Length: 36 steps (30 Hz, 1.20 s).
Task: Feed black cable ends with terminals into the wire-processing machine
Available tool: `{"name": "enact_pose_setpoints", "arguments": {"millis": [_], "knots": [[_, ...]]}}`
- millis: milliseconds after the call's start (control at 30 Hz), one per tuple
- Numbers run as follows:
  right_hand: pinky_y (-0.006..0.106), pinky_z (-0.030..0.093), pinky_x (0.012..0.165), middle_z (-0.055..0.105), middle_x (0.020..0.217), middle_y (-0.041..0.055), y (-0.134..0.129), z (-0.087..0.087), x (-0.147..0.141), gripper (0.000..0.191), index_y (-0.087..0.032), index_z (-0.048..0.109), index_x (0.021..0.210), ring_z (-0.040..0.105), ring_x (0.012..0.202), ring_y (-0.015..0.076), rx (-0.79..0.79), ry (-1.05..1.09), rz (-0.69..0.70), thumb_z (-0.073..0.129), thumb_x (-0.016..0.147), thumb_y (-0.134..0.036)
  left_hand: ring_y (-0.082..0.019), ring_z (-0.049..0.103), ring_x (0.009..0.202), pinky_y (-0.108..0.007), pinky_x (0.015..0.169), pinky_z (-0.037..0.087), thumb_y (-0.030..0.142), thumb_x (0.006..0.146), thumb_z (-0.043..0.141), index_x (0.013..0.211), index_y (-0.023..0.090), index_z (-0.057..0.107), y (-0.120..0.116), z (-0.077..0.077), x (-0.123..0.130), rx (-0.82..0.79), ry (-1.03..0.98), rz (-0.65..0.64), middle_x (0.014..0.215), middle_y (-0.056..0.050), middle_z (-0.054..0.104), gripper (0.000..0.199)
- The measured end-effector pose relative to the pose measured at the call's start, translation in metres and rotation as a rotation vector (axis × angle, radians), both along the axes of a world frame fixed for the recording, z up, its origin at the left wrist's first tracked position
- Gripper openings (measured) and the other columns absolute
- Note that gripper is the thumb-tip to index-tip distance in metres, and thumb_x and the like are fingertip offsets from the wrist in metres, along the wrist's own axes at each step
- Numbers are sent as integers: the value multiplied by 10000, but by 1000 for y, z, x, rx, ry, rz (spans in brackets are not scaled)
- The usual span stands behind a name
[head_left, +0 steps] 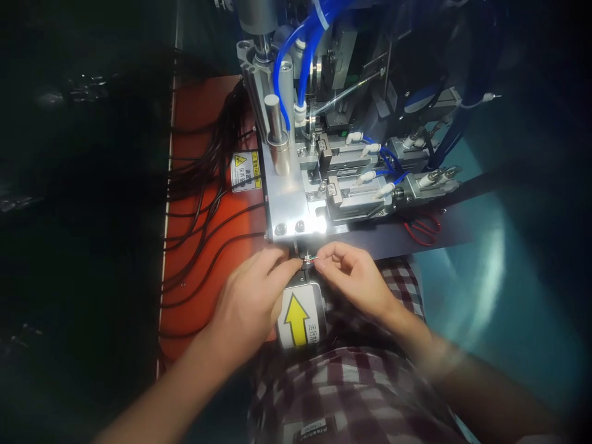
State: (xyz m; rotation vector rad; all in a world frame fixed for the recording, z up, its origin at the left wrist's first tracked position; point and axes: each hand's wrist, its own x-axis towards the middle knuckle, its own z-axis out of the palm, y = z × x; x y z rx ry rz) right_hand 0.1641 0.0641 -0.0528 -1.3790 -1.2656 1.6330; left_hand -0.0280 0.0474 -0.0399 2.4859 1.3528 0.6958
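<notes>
My left hand is closed, its thumb tip reaching a small pale piece with metallic glints at the machine's front edge. What its fingers grip, if anything, is hidden behind them. From the right, my right hand pinches thin coloured wires, reddish and greenish, that run to this small piece. The two sets of fingertips are only a short gap apart. Just below them sits a dark block with a white label bearing a yellow arrow. The brightly lit metal plate of the machine lies directly beyond my fingers.
Black cables spread over the orange surface on the left, near a yellow warning label. Pneumatic cylinders with white fittings and blue tubes rise beyond. A red wire loop lies at the right.
</notes>
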Motion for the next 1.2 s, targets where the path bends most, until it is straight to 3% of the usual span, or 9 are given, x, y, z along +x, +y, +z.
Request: {"name": "enact_pose_setpoints", "arguments": {"millis": [433,633,1200], "knots": [[216,330,472,464,587,-48,-2,7,1,150,-155,594,763,396,515,82,47,-104,-50,638,802,-293,-206,613,826,-301,683,543,36,831,480,1055,106,644,-1,-2,-1,-14,-6,-2,944,-103,610,286],[216,262,429,418,522,-70,1,11,-6,175,-154,567,709,342,463,68,-7,-21,-67,629,799,-291,-211,615,829,-303,677,544,11,812,487,1061,98,646,-1,-3,-1,-5,-2,1,947,-109,613,308],[200,250,407,401,498,-78,-3,8,-10,227,-177,517,686,332,435,64,-68,-99,-96,574,849,-325,-202,620,791,-291,642,537,7,818,493,1047,79,658,1,-1,1,-6,-26,-1,913,-109,623,292]]}}
